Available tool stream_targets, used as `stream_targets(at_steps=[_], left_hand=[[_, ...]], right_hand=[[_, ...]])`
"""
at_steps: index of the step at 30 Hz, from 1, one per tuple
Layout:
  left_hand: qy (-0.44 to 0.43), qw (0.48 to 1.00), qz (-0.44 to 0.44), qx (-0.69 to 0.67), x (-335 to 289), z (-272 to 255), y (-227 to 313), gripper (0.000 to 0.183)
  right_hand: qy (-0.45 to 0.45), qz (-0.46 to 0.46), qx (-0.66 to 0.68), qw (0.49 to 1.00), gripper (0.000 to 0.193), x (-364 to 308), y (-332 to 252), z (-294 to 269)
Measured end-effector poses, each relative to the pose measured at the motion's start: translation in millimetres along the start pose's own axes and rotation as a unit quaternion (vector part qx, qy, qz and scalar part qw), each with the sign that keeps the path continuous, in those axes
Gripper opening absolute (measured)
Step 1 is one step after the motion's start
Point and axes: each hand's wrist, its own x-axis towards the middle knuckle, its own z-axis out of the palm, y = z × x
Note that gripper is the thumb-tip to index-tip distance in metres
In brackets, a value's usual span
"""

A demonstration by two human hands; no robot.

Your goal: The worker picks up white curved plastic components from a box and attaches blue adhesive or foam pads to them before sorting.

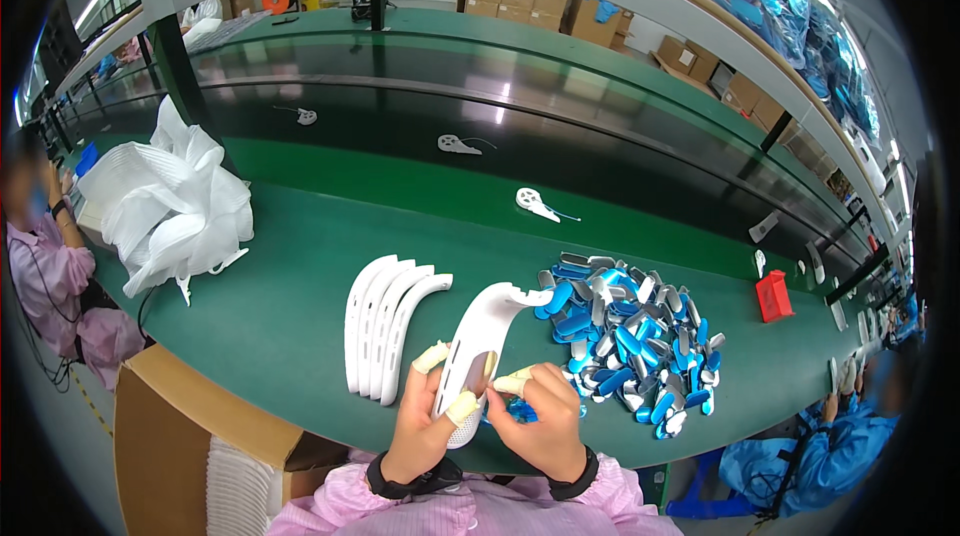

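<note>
A white curved plastic shell (482, 331) stands tilted in front of me, its bent end at the top. My left hand (418, 428) grips it by its lower part, thumb on the front face and fingers round the left side. An oval shiny piece (481, 373) shows on the shell's face. At that piece's right edge, the fingers of my right hand (545, 418) are pinched together; what they hold is too small to tell. Pale finger covers are on several fingertips. To the right lies a heap of blue and silver oval pieces (632, 341).
Several matching white shells (384, 331) stand in a row to the left. White foam wrapping (175, 201) is piled at the far left, above an open cardboard box (165, 436). White parts (537, 203) lie on the dark conveyor (380, 121). A red bin (773, 296) and co-workers flank the bench.
</note>
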Motion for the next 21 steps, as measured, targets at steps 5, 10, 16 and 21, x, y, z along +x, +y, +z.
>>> stream_targets(at_steps=[5,10,16,21], left_hand=[[0.005,1.000,0.011,0.019,1.0,-4.0,-6.1,0.059],[-0.002,0.998,-0.030,-0.054,5.1,-1.6,2.0,0.064],[-0.054,0.995,-0.077,-0.031,2.1,-1.0,2.0,0.058],[-0.057,0.996,-0.053,0.043,-1.3,-1.7,-2.4,0.057]], right_hand=[[-0.066,0.033,0.019,0.997,0.014,4.4,1.3,0.2],[-0.106,0.091,-0.064,0.988,0.011,4.0,32.1,-25.0],[-0.034,0.195,0.267,0.943,0.036,10.9,14.4,-12.5],[-0.096,0.303,0.382,0.868,0.027,12.4,14.1,-3.2]])
